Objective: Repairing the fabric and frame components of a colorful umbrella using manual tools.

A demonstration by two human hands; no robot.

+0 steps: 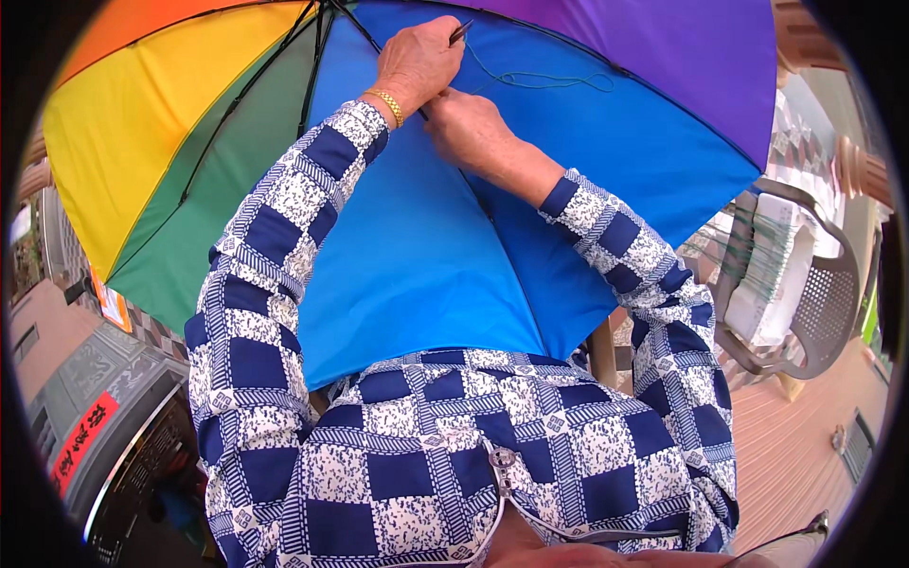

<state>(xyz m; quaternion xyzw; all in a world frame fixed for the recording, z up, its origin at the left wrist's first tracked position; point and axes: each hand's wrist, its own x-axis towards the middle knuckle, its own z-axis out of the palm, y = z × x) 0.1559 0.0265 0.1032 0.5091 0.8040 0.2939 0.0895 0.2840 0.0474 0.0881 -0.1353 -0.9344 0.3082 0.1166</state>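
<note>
A large open rainbow umbrella (pixel 407 275) lies spread over my lap, its ribbed inner side facing me. My left hand (pixel 419 64), with a gold band at the wrist, is closed over one umbrella rib (pixel 480 201) near the top. A small dark pointed tool (pixel 461 32) sticks out past its fingers; its kind is unclear. Just below, my right hand (pixel 473 131) is closed with fingertips at the same rib, touching the left hand. What exactly its fingers pinch is hidden. Loose green thread (pixel 559 81) trails over the blue cloth from beside the left hand.
At the right stands a grey plastic chair (pixel 826 293) bearing a white foam block (pixel 778 270) wound with green threads. Dark metal struts (pixel 312 80) of the umbrella spread at the upper left. A grey structure with a red paper strip (pixel 87 440) stands at the lower left.
</note>
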